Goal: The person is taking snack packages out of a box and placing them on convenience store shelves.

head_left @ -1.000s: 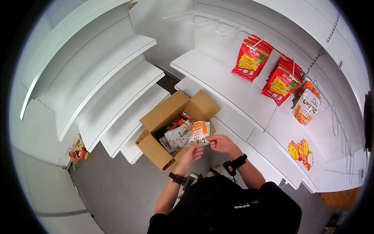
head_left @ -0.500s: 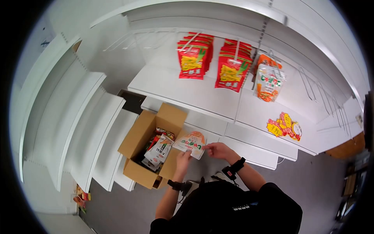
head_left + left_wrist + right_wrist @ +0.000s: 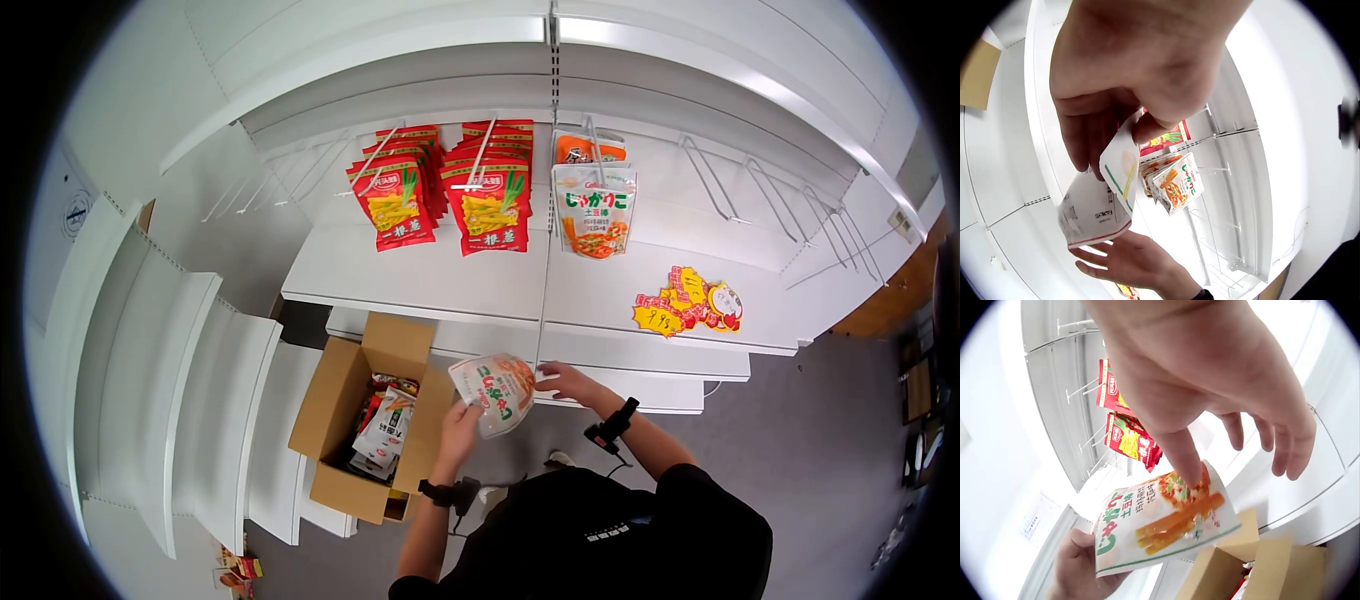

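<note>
A white snack pouch (image 3: 497, 393) with orange food pictures and green lettering hangs between my two hands, in front of the shelves. My left hand (image 3: 460, 432) pinches one end of it, thumb against fingers, as the left wrist view also shows. My right hand (image 3: 572, 384) is at the opposite end with its fingers spread. In the right wrist view its thumb overlaps the pouch (image 3: 1166, 519) near the picture, while the other fingers stand away from it. A matching pouch (image 3: 594, 212) hangs on a shelf hook ahead, before an orange pack.
Red snack bags (image 3: 488, 205) hang on two hooks left of the pouches. Bare hooks (image 3: 712, 180) stick out at the right. Yellow-and-red price cards (image 3: 690, 302) lie on the shelf. An open cardboard box (image 3: 335, 385) with several packs stands below left, beside tiered white shelves (image 3: 205, 400).
The view has swung right, so the hanging goods now sit more centrally. The pouch has moved away from over the box and turned. My right fingers, which pinched its edge, have spread.
</note>
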### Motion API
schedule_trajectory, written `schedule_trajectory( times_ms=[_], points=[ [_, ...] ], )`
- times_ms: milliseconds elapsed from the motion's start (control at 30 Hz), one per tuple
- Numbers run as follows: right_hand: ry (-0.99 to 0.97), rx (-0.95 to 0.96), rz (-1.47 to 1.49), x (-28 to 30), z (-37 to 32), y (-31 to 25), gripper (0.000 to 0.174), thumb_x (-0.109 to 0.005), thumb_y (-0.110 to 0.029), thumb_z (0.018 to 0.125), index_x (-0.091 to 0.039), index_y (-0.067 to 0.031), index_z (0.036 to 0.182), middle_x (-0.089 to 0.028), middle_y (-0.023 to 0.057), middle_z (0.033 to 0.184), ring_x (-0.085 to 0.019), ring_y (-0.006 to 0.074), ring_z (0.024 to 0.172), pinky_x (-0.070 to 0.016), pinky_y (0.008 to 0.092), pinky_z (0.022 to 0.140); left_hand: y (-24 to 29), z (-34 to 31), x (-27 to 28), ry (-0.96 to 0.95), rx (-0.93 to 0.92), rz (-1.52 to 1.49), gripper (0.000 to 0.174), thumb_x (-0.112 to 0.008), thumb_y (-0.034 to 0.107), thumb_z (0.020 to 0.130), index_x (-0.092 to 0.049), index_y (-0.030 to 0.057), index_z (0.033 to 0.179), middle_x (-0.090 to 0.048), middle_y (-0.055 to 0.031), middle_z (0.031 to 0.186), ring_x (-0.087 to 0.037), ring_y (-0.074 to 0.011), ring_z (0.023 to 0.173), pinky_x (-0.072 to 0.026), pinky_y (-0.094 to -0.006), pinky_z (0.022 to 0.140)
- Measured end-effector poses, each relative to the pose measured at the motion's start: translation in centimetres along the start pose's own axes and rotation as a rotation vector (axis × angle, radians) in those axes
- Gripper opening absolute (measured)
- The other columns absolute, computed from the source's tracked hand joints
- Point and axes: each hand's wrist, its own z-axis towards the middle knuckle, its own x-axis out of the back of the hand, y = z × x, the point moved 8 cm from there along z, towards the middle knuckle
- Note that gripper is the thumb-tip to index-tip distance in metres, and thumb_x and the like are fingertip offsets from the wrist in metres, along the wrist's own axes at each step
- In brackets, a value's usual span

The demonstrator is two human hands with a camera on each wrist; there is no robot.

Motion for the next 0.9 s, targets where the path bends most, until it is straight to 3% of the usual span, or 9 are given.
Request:
schedule_trajectory(
  times_ms=[67,100,200,233,500,600,667,767,900],
  points=[
    [0.094,0.199,-0.173,1.5,-0.4,-1.0,0.079,-0.077,-0.029,0.068,-0.041,-0.0059,0.135,-0.051,0.0148,0.124,-0.05,0.0244,0.115,-0.0456,0.0394,0.092,0.5,-0.2,-1.6,-0.086,0.008,0.137,0.019,-0.054,0.01,0.087,-0.064,0.0001,0.099,-0.059,0.0028,0.08,-0.051,-0.0055,0.071,-0.041,-0.0227,0.062],
    [0.017,0.24,-0.288,1.0,-2.2,-3.6,0.082,-0.077,-0.026,0.069,-0.037,-0.0074,0.138,-0.043,0.0139,0.134,-0.038,0.0288,0.127,-0.0385,0.0401,0.101,0.8,0.3,-2.4,-0.131,0.001,0.217,0.018,-0.054,0.011,0.087,-0.064,0.0005,0.098,-0.058,0.0039,0.077,-0.05,-0.0051,0.068,-0.0402,-0.0227,0.06],
    [-0.24,0.444,-0.648,0.0,-2.5,-4.0,0.084,-0.077,-0.024,0.065,-0.037,-0.009,0.138,-0.042,0.0138,0.136,-0.034,0.0282,0.13,-0.0329,0.0377,0.105,1.3,0.5,-4.7,-0.223,-0.061,0.436,0.019,-0.053,0.013,0.088,-0.062,-0.0009,0.098,-0.062,-0.0056,0.08,-0.055,-0.0106,0.072,-0.0453,-0.0272,0.065],
    [-0.261,0.386,-0.589,0.1,-2.8,-3.5,0.087,-0.078,-0.022,0.062,-0.038,-0.0078,0.137,-0.042,0.0142,0.136,-0.036,0.0284,0.129,-0.0284,0.0373,0.108,1.6,0.6,-5.3,-0.249,-0.071,0.478,0.019,-0.054,0.013,0.087,-0.062,-0.0005,0.097,-0.062,-0.0075,0.08,-0.056,-0.0119,0.071,-0.0456,-0.0279,0.065],
    [-0.125,0.499,-0.549,3.1,-2.7,-2.7,0.084,-0.08,-0.021,0.06,-0.041,-0.0051,0.133,-0.044,0.0162,0.133,-0.039,0.0277,0.126,-0.0305,0.036,0.106,3.4,1.2,-9.9,-0.403,-0.221,0.564,0.02,-0.057,0.012,0.082,-0.061,-0.0004,0.096,-0.06,-0.0165,0.08,-0.058,-0.0183,0.071,-0.047,-0.0319,0.067],
    [-0.283,0.456,-0.528,4.0,-1.5,-0.8,0.081,-0.08,-0.025,0.062,-0.043,-0.0037,0.131,-0.049,0.0172,0.127,-0.045,0.0282,0.12,-0.0341,0.0336,0.103,1.7,2.0,-9.7,-0.356,-0.066,0.516,0.018,-0.055,0.011,0.083,-0.061,-0.0016,0.094,-0.06,-0.0143,0.078,-0.056,-0.0155,0.071,-0.0463,-0.0303,0.066],
    [-0.401,0.318,-0.468,4.0,-4.5,-3.7,0.074,-0.078,-0.025,0.065,-0.046,-0.0019,0.127,-0.055,0.0158,0.12,-0.05,0.0251,0.114,-0.0368,0.0323,0.1,2.4,2.3,-9.9,-0.329,-0.136,0.472,0.017,-0.054,0.011,0.085,-0.06,-0.0026,0.092,-0.059,-0.0121,0.076,-0.055,-0.0133,0.071,-0.0454,-0.0288,0.066],
    [-0.401,0.191,-0.356,5.1,-4.1,-1.5,0.061,-0.077,-0.023,0.07,-0.051,-0.0006,0.121,-0.062,0.0111,0.109,-0.056,0.0194,0.104,-0.0418,0.0304,0.094,3.6,2.5,-10.2,-0.276,-0.141,0.426,0.017,-0.052,0.011,0.087,-0.059,-0.0034,0.089,-0.058,-0.0091,0.073,-0.053,-0.011,0.071,-0.0441,-0.0272,0.065],
    [-0.393,0.211,-0.234,5.5,-5.3,-1.7,0.049,-0.074,-0.02,0.075,-0.054,0.0003,0.115,-0.064,0.0082,0.106,-0.057,0.0162,0.098,-0.0444,0.029,0.089,3.5,2.8,-10.7,-0.235,-0.152,0.402,0.02,-0.053,0.015,0.09,-0.059,-0.0034,0.086,-0.055,-0.0046,0.068,-0.049,-0.0087,0.068,-0.0419,-0.0253,0.062]
  ],
)
